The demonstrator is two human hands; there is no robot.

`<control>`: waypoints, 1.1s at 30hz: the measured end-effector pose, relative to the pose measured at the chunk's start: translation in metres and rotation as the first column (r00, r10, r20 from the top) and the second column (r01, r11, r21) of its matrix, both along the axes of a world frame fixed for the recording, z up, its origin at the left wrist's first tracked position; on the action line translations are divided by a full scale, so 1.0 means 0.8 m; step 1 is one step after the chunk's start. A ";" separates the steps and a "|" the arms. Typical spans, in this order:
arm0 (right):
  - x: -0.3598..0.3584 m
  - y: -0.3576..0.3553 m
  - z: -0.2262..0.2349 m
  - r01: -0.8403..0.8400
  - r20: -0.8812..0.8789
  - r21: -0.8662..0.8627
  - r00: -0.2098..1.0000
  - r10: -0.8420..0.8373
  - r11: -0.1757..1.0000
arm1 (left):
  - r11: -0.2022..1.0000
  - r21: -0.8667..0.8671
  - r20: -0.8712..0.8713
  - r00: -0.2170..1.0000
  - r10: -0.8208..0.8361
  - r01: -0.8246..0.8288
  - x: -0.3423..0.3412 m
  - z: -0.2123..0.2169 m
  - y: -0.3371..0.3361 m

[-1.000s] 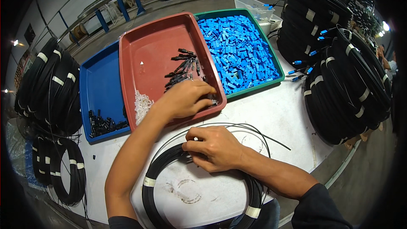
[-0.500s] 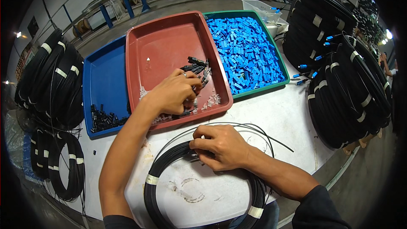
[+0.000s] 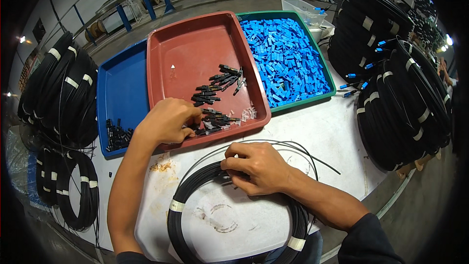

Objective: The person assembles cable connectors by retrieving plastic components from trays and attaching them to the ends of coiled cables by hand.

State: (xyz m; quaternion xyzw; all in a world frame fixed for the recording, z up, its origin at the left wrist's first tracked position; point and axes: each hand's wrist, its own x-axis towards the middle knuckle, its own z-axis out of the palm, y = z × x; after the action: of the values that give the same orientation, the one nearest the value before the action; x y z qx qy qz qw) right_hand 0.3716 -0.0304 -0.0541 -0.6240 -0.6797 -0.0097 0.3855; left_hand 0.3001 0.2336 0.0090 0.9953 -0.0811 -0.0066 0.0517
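My left hand [image 3: 168, 122] is down in the near left part of the red tray [image 3: 195, 39], fingers curled among small parts; the fingertips are partly hidden, so what they pinch does not show. Beside it lie black connector pieces [image 3: 227, 76] in loose rows and small whitish clear pieces [image 3: 249, 113]. My right hand [image 3: 256, 166] rests at the top of a black cable coil [image 3: 174, 227], its fingers closed on the strands. White tape bands wrap the coil, which lies on the white table [image 3: 215, 205]. A loose cable end [image 3: 327, 167] loops out behind that hand.
Left of the red tray, a blue tray [image 3: 122, 68] holds short black pieces. A green-rimmed tray [image 3: 328, 94] full of blue connector pieces [image 3: 283, 58] stands at right. Stacked black cable coils [image 3: 405, 102] flank the table's right; more coils [image 3: 58, 93] stand at left.
My left hand has moved left and nearer within the red tray, uncovering more black connector pieces. My right hand stays on the coil.
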 end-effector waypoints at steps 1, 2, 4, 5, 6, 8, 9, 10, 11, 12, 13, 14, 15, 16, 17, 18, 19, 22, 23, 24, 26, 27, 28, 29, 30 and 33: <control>0.001 -0.001 0.000 0.003 0.000 -0.004 1.000 -0.003 1.000 | 0.999 -0.051 0.020 1.000 0.008 -0.007 0.004 -0.003 -0.004; 0.002 -0.001 0.000 0.007 0.001 -0.009 1.000 -0.007 1.000 | 0.995 -0.102 0.039 0.999 0.016 -0.012 0.008 -0.008 -0.008; 0.001 -0.001 0.001 0.006 0.003 -0.008 1.000 -0.006 1.000 | 0.993 -0.113 0.051 0.999 -0.019 0.024 0.022 -0.019 -0.003; 0.000 0.000 0.002 0.006 0.003 -0.006 1.000 -0.006 1.000 | 0.992 -0.095 0.223 0.973 -0.063 0.085 0.030 -0.029 0.001; -0.002 0.001 0.003 -0.002 0.003 -0.002 1.000 0.002 1.000 | 0.987 -0.063 0.387 0.916 -0.109 0.145 0.038 -0.034 0.003; 0.000 0.001 0.001 0.004 -0.002 -0.001 1.000 -0.004 1.000 | 0.988 -0.081 0.428 0.900 -0.082 0.128 0.056 -0.036 0.001; 0.001 0.000 0.001 0.006 0.001 -0.004 1.000 -0.006 1.000 | 0.977 -0.170 0.446 0.894 -0.041 0.129 0.063 -0.034 -0.001; 0.000 -0.001 0.000 0.007 -0.002 -0.004 1.000 -0.007 1.000 | 0.958 -0.257 0.460 0.888 0.002 0.131 0.068 -0.032 -0.002; 0.001 -0.001 -0.001 0.009 -0.005 -0.005 1.000 -0.009 1.000 | 0.958 -0.263 0.501 0.865 0.034 0.115 0.071 -0.031 0.001; 0.001 -0.001 -0.001 0.012 -0.006 -0.005 1.000 -0.012 1.000 | 0.957 -0.264 0.500 0.866 0.031 0.118 0.073 -0.031 0.002; 0.002 -0.001 -0.001 0.009 -0.001 -0.009 1.000 -0.009 1.000 | 0.952 -0.306 0.536 0.830 0.155 0.019 0.074 -0.031 0.003; 0.002 -0.002 -0.002 0.005 0.003 -0.013 1.000 -0.005 1.000 | 0.933 -0.352 0.563 0.779 0.276 -0.077 0.075 -0.032 0.003; 0.002 -0.001 -0.001 0.003 0.002 -0.011 1.000 -0.003 1.000 | 0.923 -0.335 0.481 0.808 0.340 -0.189 0.073 -0.030 0.006; 0.001 -0.001 0.000 0.004 0.002 -0.013 1.000 -0.004 1.000 | 0.923 -0.333 0.481 0.808 0.341 -0.191 0.075 -0.037 0.007; 0.000 -0.001 0.001 0.004 0.002 -0.016 1.000 -0.004 1.000 | 0.904 -0.355 0.479 0.784 0.395 -0.239 0.080 -0.052 0.006; 0.001 0.000 -0.001 0.001 0.000 -0.015 1.000 -0.001 1.000 | 0.881 -0.377 0.475 0.757 0.450 -0.287 0.085 -0.062 0.003; 0.001 -0.001 0.000 -0.001 -0.001 -0.014 1.000 0.001 1.000 | 0.843 -0.406 0.366 0.782 0.504 -0.353 0.089 -0.058 -0.008; 0.000 -0.001 0.001 0.000 -0.003 -0.023 1.000 0.000 1.000 | 0.714 -0.678 0.257 0.854 0.452 -0.174 0.104 -0.065 -0.027; 0.000 0.000 0.002 0.004 -0.004 -0.031 1.000 -0.004 1.000 | 0.703 -0.686 0.202 0.880 0.430 -0.187 0.102 -0.065 -0.029; 0.000 -0.001 0.002 0.003 -0.002 -0.032 1.000 -0.003 0.999 | 0.702 -0.687 0.203 0.879 0.432 -0.186 0.101 -0.062 -0.028; -0.001 0.000 0.002 -0.002 0.001 -0.016 1.000 0.002 1.000 | 0.720 -0.671 0.271 0.846 0.460 -0.176 0.091 -0.055 -0.017; -0.001 0.000 0.002 0.003 0.000 -0.019 1.000 -0.003 1.000 | 0.897 -0.431 0.548 0.761 0.348 -0.100 0.082 -0.053 -0.012; 0.000 -0.001 0.001 0.009 0.005 0.004 1.000 -0.009 1.000 | 0.896 -0.434 0.544 0.766 0.344 -0.094 0.066 -0.039 -0.015; 0.003 -0.002 0.000 0.020 0.012 0.027 1.000 -0.020 0.999 | 0.887 -0.451 0.352 0.895 0.273 -0.094 0.046 -0.015 -0.022; 0.003 -0.002 0.000 0.027 0.011 0.028 1.000 -0.027 0.999 | 0.882 -0.461 0.143 0.972 0.187 -0.102 0.030 -0.003 -0.025; 0.000 0.000 0.002 0.000 -0.001 -0.013 1.000 0.000 1.000 | 0.879 -0.472 -0.161 0.987 -0.014 -0.064 -0.003 -0.004 -0.029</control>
State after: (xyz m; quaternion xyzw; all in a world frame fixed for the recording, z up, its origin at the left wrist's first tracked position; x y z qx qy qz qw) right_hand 0.3714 -0.0308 -0.0527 -0.6265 -0.6794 -0.0053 0.3818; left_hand 0.2974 0.2108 0.0058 0.9494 -0.0630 -0.0655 0.3007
